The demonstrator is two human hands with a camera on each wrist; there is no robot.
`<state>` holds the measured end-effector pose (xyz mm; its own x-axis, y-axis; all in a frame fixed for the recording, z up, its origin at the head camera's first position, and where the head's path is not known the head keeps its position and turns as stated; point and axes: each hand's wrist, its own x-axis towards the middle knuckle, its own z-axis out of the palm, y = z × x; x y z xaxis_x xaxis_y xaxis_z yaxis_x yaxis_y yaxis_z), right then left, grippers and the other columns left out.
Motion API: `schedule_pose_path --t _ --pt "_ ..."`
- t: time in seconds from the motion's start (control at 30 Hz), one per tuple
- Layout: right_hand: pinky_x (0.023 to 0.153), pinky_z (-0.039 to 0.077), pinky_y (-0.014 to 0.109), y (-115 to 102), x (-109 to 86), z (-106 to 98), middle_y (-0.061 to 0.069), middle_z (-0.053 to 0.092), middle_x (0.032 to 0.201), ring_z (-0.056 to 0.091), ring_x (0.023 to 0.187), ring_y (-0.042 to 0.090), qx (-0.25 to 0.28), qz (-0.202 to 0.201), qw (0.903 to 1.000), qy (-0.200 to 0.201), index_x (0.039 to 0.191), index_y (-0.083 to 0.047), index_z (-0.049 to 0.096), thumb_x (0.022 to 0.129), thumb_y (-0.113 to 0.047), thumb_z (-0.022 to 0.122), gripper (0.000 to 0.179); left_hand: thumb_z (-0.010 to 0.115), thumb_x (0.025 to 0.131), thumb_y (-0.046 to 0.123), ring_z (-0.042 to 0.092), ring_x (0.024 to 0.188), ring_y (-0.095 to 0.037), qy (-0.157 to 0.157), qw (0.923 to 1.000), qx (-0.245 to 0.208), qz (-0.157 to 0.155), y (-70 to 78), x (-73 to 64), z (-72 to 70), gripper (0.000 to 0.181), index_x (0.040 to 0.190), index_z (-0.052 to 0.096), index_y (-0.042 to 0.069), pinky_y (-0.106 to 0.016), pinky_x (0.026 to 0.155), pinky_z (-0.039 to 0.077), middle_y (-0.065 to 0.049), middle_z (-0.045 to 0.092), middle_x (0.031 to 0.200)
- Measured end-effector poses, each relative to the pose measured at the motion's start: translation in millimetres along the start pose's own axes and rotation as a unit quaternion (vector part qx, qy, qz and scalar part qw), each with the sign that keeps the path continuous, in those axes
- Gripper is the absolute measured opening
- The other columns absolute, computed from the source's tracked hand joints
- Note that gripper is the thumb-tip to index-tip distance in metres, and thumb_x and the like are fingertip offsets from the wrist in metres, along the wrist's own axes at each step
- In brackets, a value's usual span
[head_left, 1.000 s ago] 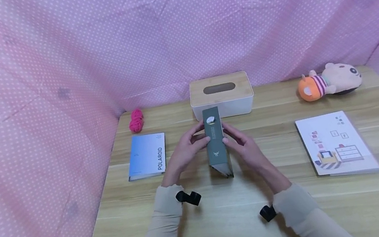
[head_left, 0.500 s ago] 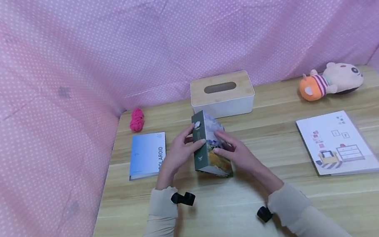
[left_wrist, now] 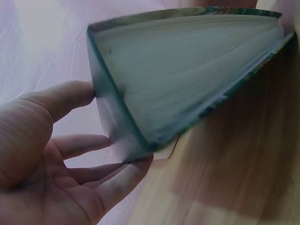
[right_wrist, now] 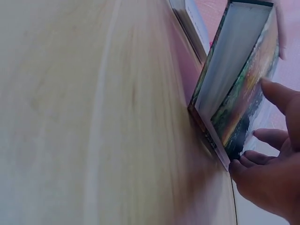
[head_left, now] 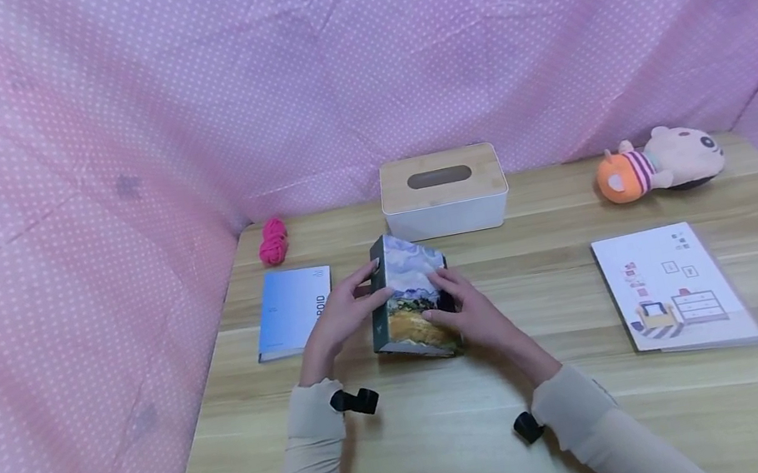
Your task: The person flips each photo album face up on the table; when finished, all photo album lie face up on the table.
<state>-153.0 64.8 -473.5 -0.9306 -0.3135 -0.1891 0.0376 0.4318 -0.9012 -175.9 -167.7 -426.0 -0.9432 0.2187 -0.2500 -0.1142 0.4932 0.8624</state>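
Note:
A thick hardcover photo album (head_left: 414, 298) with a landscape painting on its cover and a dark green spine (left_wrist: 110, 105) tilts over the table, its spine side raised to the left. My left hand (head_left: 340, 318) holds the spine, thumb near its upper edge and fingertips (left_wrist: 140, 161) at its lower edge. At the opposite side my right hand (head_left: 471, 309) grips the fore edge, with its thumb on the painted cover. In the left wrist view the page block (left_wrist: 183, 65) forms a wedge, widest at the spine. The right wrist view shows the album's lower fore-edge corner close to the tabletop.
A blue "POLAROID" album (head_left: 291, 311) lies left of my left hand, below pink yarn (head_left: 273, 242). Behind the held album stands a tissue box (head_left: 445, 191) with a wooden lid. To the right are a white illustrated album (head_left: 678, 289) and a plush toy (head_left: 670, 160).
The album has tipped from spine up towards the left, bringing its painted cover into view. My left hand has moved left and slightly down with the spine; my right hand has shifted slightly left.

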Motion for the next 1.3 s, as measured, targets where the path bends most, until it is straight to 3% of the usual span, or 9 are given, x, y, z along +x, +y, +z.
schedule_pose_path --t 0.13,0.33,0.63,1.07,1.3 --pt "0.116 0.014 0.058 2.8 1.7 1.8 0.008 0.013 0.161 0.01 0.147 0.036 -0.036 -0.021 0.9991 0.003 0.151 -0.019 0.03 0.09 -0.041 0.064 0.073 0.065 0.09 0.04 0.05 0.127 -0.026 0.0 1.0 -0.002 -0.007 -5.1 -1.0 -1.9 0.065 0.147 0.039 0.025 -0.043 0.099 0.048 -0.005 0.044 0.147" --pt "0.116 0.017 0.056 2.7 2.6 5.8 0.009 0.013 0.16 0.012 0.146 0.035 -0.062 -0.038 0.9973 0.005 0.15 -0.013 0.031 0.09 -0.037 0.066 0.073 0.063 0.093 0.029 0.048 0.129 -0.029 -0.007 1.0 -0.004 0.007 -14.5 -0.6 -2.7 0.063 0.148 0.036 0.018 -0.043 0.101 0.047 -0.008 0.042 0.149" --pt "0.116 0.02 0.054 2.2 5.1 12.9 0.009 0.01 0.161 0.012 0.147 0.035 -0.095 -0.031 0.9949 0.009 0.149 -0.013 0.033 0.09 -0.033 0.066 0.07 0.06 0.095 0.028 0.044 0.133 -0.028 -0.01 0.9999 0.004 -0.009 -29.1 1.0 -1.8 0.062 0.149 0.033 0.016 -0.045 0.106 0.042 -0.008 0.043 0.147" --pt "0.115 0.022 0.055 -3.2 5.5 18.6 0.004 0.006 0.162 0.011 0.147 0.033 -0.101 -0.014 0.9947 -0.004 0.15 -0.018 0.031 0.089 -0.037 0.067 0.073 0.058 0.096 0.023 0.047 0.13 -0.026 -0.019 0.999 0.038 -0.014 -32.6 0.9 -11.5 0.06 0.15 0.032 0.018 -0.045 0.107 0.041 -0.007 0.046 0.145" --pt "0.115 0.026 0.052 0.2 6.9 22.5 0.002 0.006 0.162 0.015 0.147 0.031 -0.108 -0.029 0.9937 -0.006 0.15 -0.017 0.031 0.088 -0.038 0.068 0.074 0.059 0.096 0.024 0.049 0.129 -0.026 -0.021 0.9988 0.04 -0.02 -39.9 2.5 -16.1 0.062 0.15 0.031 0.015 -0.044 0.107 0.041 -0.009 0.049 0.142"
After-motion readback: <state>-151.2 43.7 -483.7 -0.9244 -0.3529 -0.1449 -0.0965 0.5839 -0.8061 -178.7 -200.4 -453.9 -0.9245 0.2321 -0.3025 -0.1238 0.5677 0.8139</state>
